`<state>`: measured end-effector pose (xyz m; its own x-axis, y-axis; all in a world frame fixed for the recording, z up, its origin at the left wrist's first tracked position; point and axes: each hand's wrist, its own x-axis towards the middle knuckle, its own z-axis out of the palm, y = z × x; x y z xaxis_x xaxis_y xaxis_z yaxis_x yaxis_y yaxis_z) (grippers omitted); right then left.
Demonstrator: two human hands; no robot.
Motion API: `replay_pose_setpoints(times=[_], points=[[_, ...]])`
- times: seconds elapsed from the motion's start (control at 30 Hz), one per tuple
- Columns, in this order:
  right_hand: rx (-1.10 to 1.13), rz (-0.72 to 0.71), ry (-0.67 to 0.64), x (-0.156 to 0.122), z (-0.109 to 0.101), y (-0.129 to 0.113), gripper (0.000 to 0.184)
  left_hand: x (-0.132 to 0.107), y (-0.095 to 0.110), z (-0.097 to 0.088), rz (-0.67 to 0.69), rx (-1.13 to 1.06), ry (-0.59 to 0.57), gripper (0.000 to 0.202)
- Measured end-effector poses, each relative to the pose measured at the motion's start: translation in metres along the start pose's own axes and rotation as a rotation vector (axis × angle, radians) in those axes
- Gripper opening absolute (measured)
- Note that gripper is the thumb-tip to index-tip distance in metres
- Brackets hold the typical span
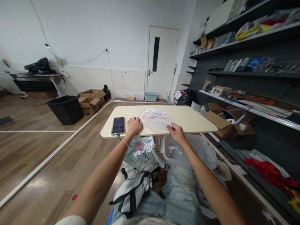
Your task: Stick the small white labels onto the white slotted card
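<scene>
A small light-wood table [187,120] stands in front of me. My right hand [176,132] pinches the near right corner of a white slotted plastic rack [158,121] that rests on the table. My left hand [134,125] is curled into a loose fist on the tabletop just left of the rack; whether anything is inside it is hidden. A heap of small white and pink pieces [153,112] lies right behind the rack. A dark phone [118,125] lies flat left of my left hand, near the table's front edge.
A clear plastic bin [187,150] with scraps sits under the table at my right knee. A patterned cloth [138,165] lies on my lap. Shelves [246,103] line the right wall, with open cardboard boxes [225,123] below. A black bin [66,108] and boxes stand far left.
</scene>
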<state>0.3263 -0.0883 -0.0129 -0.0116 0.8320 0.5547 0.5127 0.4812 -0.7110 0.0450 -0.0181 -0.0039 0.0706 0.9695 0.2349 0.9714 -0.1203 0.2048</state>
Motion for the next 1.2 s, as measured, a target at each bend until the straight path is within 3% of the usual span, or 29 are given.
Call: replay_pose_setpoints(times=[0.17,0.73,1.2], points=[[-0.045,-0.048,-0.043,-0.001,0.000,-0.003,0.063,0.000,0.001,0.000,0.004,0.013,0.004,0.047],[-0.036,0.006,0.086,-0.001,-0.011,0.001,0.055,0.000,0.001,0.002,-0.003,-0.005,0.006,0.045],[0.020,0.071,-0.002,-0.002,-0.006,0.007,0.058,-0.001,0.002,0.001,0.005,0.017,0.000,0.049]])
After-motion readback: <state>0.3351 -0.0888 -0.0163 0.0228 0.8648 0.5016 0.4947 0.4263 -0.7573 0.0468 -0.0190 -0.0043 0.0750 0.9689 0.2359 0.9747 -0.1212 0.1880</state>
